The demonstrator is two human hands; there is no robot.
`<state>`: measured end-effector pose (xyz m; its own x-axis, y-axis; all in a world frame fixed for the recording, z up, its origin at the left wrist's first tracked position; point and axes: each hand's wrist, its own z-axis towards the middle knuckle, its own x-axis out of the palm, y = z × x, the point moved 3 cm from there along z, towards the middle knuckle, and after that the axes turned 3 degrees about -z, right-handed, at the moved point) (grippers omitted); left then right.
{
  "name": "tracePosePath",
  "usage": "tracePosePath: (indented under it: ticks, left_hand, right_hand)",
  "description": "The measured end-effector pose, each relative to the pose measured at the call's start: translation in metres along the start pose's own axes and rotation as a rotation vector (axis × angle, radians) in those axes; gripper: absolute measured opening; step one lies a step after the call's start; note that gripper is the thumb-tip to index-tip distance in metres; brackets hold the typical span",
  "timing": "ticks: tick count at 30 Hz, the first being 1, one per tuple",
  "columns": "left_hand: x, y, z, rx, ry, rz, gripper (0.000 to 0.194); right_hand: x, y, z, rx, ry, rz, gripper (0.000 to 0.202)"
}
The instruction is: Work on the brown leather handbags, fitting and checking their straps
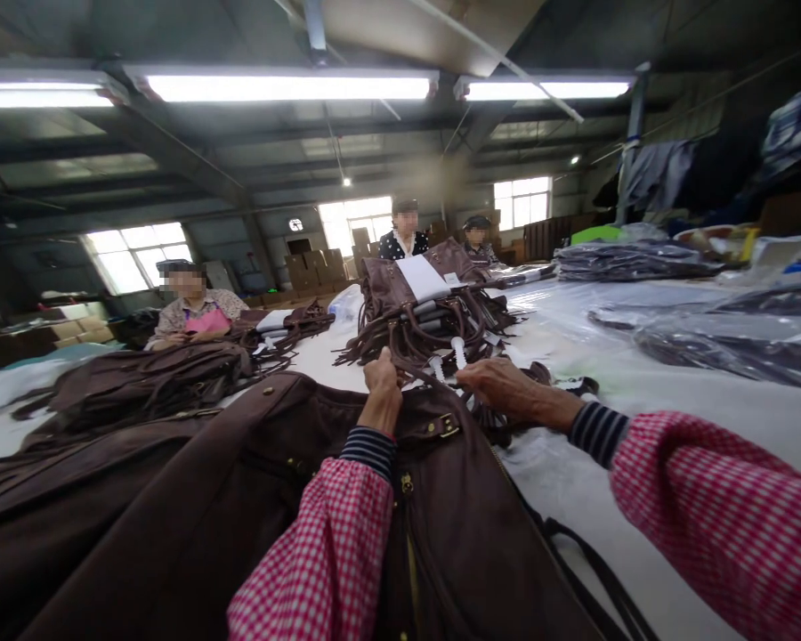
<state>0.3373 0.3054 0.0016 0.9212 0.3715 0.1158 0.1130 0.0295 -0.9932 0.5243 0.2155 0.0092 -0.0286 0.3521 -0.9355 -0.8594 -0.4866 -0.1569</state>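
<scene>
A large dark brown leather bag [460,499] lies right in front of me, with brass zips and a small buckle [449,425]. At its top edge my left hand [382,387] is closed, thumb up, on a brown strap [431,376]. To the right, my right hand [497,387] is closed by the same strap, its fingertips against a white ribbed piece [459,352]; what it grips is partly hidden. Just beyond both hands sits a stack of brown bags [380,280] with fringes, looped handles and a white paper band [422,278].
More brown bags [147,378] lie at the left. Plastic-wrapped dark bags [641,260] are piled on the white table [641,445] at the right. A person in a pink apron [210,320] sits across on the left; two more people are behind the stack. Cartons [313,270] stand farther back.
</scene>
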Motion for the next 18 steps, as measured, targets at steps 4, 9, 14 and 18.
tracePosePath:
  ticks: [4, 9, 14, 18]
  left_hand:
    - [-0.001, 0.005, 0.0, -0.108, -0.031, -0.171, 0.032]
    - [-0.002, 0.009, -0.001, -0.18, -0.06, -0.248, 0.031]
    - [0.001, 0.007, -0.001, -0.173, -0.028, -0.257, 0.03]
    - [0.003, 0.008, 0.001, -0.151, -0.034, -0.256, 0.03]
  right_hand:
    - [-0.01, 0.001, -0.046, -0.015, 0.091, 0.338, 0.015]
    - [-0.031, 0.016, -0.109, -0.057, 0.242, 0.789, 0.021]
    - [-0.031, 0.033, -0.149, -0.015, 0.297, 0.977, 0.024]
    - [-0.024, 0.038, -0.16, -0.018, 0.387, 1.012, 0.021]
